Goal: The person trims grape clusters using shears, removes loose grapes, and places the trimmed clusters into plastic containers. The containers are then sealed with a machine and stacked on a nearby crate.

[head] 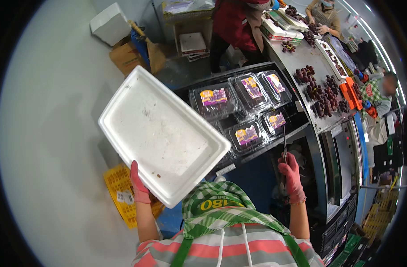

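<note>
My left hand [139,183], in a pink glove, grips the near left edge of a white foam tray [163,133]. The tray's inside shows a few dark specks and smudges. My right hand [291,180], gloved too, is closed round a slim pair of metal scissors [285,143] whose tip points away from me. Beyond the scissors, a black crate [253,157] holds several clear plastic clamshell boxes [253,93] with purple and yellow labels. The tray overlaps the crate's left end and hides part of it.
Bunches of dark grapes [326,96] lie on the metal table [290,63] at right, near an orange holder [350,93] and a scale [283,20]. Co-workers stand around it. A yellow crate [118,200] sits below the tray. Cardboard [126,58] and a foam box [110,24] are by the wall.
</note>
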